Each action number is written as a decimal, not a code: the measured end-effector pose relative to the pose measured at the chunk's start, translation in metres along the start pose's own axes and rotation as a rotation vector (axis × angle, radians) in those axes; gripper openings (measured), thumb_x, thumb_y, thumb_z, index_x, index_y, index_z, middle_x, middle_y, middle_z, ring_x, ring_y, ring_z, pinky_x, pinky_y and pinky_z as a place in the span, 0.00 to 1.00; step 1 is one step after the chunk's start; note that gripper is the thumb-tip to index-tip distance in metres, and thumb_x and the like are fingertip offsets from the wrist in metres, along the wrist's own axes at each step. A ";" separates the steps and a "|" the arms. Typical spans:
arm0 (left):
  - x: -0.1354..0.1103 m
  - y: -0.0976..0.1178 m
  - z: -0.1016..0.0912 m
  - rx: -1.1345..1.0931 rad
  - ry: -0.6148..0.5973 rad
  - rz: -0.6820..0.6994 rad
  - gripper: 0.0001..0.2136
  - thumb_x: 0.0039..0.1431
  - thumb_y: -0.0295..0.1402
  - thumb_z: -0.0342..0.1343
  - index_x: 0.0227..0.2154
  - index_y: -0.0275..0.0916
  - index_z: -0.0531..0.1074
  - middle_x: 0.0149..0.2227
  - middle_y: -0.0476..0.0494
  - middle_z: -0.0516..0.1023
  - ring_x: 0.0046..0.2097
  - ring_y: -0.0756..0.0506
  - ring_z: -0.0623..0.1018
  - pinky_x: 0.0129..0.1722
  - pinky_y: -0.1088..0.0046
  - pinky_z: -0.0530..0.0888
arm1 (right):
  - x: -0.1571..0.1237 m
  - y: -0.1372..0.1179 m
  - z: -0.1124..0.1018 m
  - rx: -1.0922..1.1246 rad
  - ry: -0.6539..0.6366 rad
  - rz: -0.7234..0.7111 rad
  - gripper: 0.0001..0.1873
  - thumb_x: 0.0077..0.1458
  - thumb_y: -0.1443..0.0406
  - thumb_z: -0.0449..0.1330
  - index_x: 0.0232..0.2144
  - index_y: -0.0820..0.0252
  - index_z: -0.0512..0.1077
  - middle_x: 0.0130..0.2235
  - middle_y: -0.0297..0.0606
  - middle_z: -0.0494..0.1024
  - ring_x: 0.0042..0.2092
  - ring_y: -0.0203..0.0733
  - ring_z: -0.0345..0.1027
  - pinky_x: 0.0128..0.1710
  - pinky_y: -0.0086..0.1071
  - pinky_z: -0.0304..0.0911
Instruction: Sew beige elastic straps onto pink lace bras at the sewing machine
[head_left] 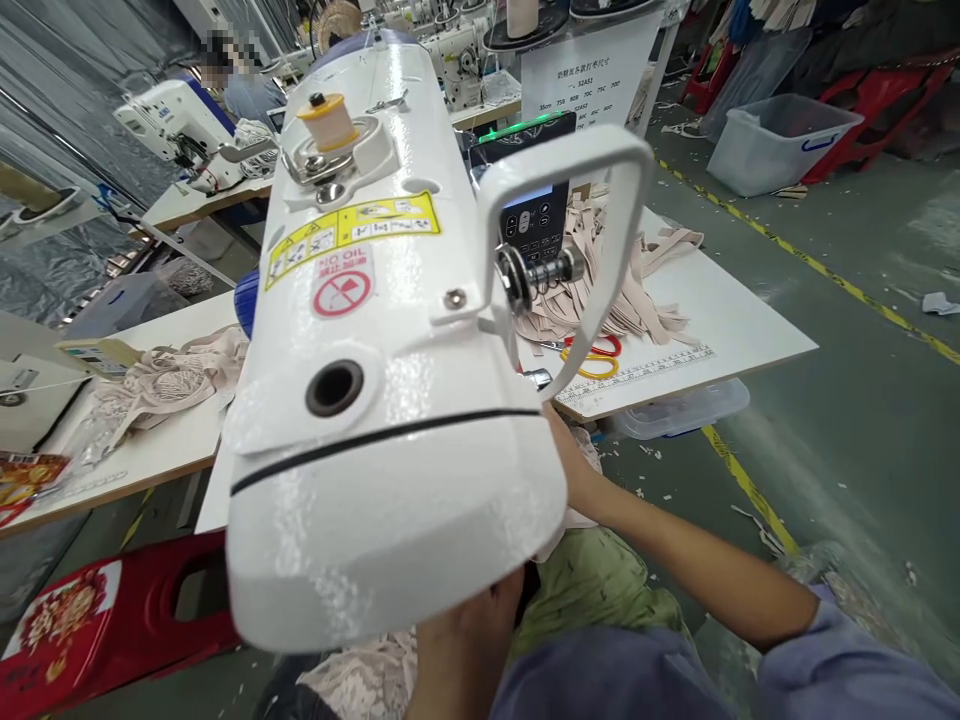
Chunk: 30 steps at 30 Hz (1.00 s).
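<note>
Beige fabric [589, 450] being partly hidden beside right hand [568, 452] by sewing machine [397, 545]; left hand [501, 598] likewise. Fingers being screened, state cannot be told. Fabric probably best being kept flat, unstretched.

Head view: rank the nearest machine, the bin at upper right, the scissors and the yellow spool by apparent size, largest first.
1. Machine, helped by being nearest the camera
2. Bin
3. Scissors and spool: too alike to rank

The sewing machine [397, 350] reads "NO OIL"; a paper sheet [589, 75] lists "75B".
</note>
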<state>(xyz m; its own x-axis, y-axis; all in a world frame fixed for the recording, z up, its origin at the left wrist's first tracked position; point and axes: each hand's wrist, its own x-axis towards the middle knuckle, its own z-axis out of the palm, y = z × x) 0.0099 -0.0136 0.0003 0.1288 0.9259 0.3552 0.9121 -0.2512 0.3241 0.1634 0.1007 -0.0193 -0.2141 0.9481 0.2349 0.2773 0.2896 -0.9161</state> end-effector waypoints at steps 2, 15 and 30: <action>0.000 -0.001 0.001 -0.013 -0.025 -0.008 0.25 0.61 0.37 0.55 0.61 0.45 0.65 0.45 0.35 0.82 0.46 0.34 0.80 0.42 0.57 0.79 | -0.003 -0.001 -0.005 0.092 0.053 0.057 0.15 0.57 0.62 0.58 0.48 0.53 0.65 0.47 0.43 0.70 0.33 0.42 0.66 0.34 0.38 0.68; -0.012 0.005 0.006 0.186 0.139 -0.059 0.30 0.65 0.46 0.49 0.62 0.29 0.56 0.44 0.24 0.79 0.38 0.34 0.82 0.36 0.59 0.78 | -0.031 0.005 -0.007 0.372 -0.032 0.248 0.20 0.57 0.51 0.57 0.43 0.59 0.67 0.36 0.36 0.70 0.35 0.38 0.63 0.33 0.32 0.62; -0.069 0.044 -0.001 -0.403 -0.146 -0.006 0.20 0.68 0.36 0.47 0.59 0.37 0.64 0.34 0.40 0.83 0.32 0.43 0.82 0.32 0.70 0.80 | -0.100 -0.029 -0.036 0.496 -0.123 0.370 0.24 0.54 0.43 0.60 0.30 0.59 0.72 0.30 0.34 0.73 0.32 0.39 0.65 0.33 0.32 0.61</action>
<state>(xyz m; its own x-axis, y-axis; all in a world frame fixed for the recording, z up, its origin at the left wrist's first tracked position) 0.0406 -0.0891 -0.0097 0.2041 0.9506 0.2340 0.6919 -0.3092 0.6525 0.2102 0.0018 -0.0046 -0.3013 0.9434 -0.1389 -0.1074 -0.1783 -0.9781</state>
